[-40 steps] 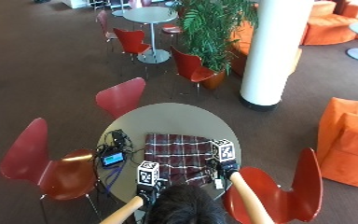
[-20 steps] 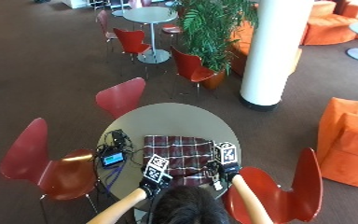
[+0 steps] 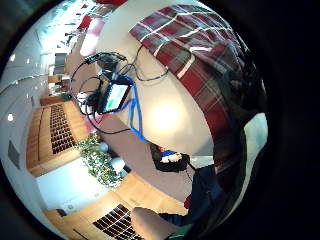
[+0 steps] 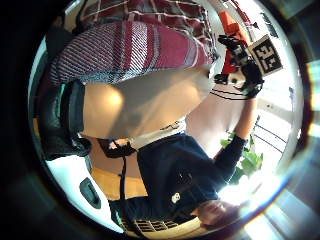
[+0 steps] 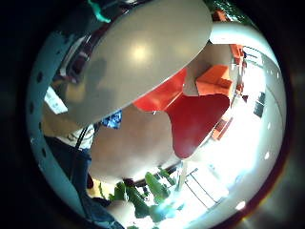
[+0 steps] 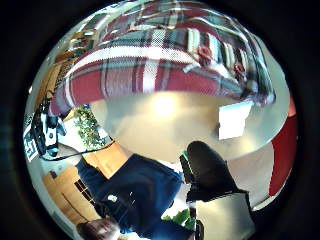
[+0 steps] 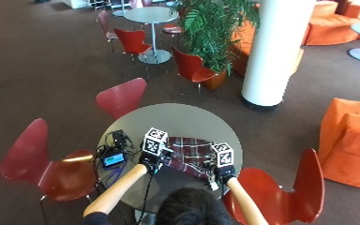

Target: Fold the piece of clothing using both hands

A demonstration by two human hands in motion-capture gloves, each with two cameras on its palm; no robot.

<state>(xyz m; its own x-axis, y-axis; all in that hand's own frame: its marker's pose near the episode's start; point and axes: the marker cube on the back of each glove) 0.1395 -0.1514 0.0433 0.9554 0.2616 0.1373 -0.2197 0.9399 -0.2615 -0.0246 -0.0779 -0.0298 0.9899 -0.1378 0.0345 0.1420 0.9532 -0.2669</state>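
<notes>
Red-and-white plaid cloth garment [image 7: 189,154] lying bunched on round grey counter [image 7: 168,119], near its front edge | left hand [image 7: 152,161] and right hand [image 7: 223,172] at garment's near hem, fingers hidden, grip cannot be told | advised: lift both corners level, carry to far edge, align before pressing.

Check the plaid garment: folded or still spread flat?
Partly folded: the plaid garment lies bunched between the left hand and right hand, a doubled-over edge showing in the right thumb-side palm view.
</notes>
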